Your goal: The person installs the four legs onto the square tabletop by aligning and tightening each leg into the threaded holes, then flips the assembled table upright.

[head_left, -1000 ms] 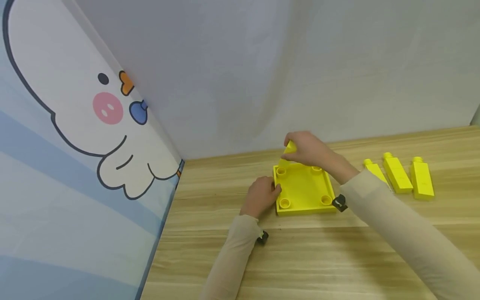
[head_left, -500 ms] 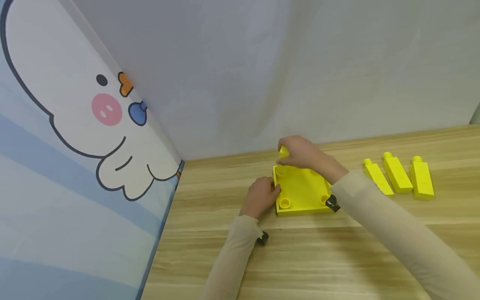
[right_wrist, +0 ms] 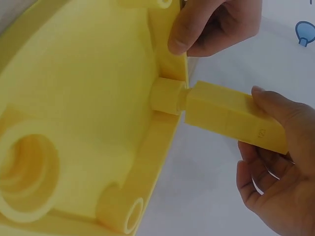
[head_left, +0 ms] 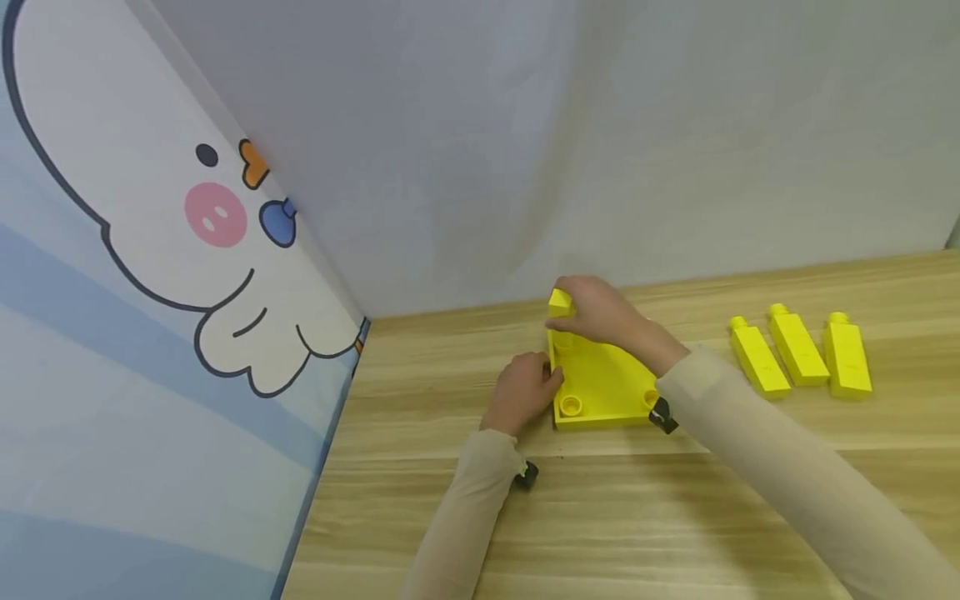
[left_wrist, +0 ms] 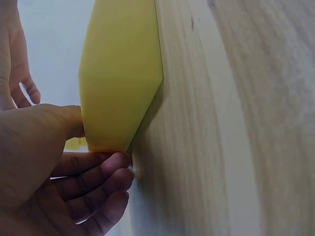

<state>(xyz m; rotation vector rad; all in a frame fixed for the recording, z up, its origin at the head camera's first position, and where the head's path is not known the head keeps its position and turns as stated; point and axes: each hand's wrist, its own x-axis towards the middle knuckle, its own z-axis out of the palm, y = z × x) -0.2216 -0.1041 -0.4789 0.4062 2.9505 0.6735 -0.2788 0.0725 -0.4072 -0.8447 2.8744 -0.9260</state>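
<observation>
A yellow square panel with a raised rim lies on the table, its round corner sockets facing up. My left hand grips the panel's left side, thumb over the rim and fingers along the outside. In my right hand is a yellow block-shaped leg, pinched by its upper end. It stands roughly upright at the far left corner. The right wrist view shows the leg's narrow tip at the mouth of a socket; how deep it sits is hidden.
Several more yellow legs are out: a left one, a middle one and a right one, lying side by side right of the panel. A pale wall rises behind the table; a cartoon-printed panel stands at left.
My right hand has moved left and slightly down, bringing the leg from a tilted pose to nearly upright at the far left socket. My left hand keeps its hold on the panel.
</observation>
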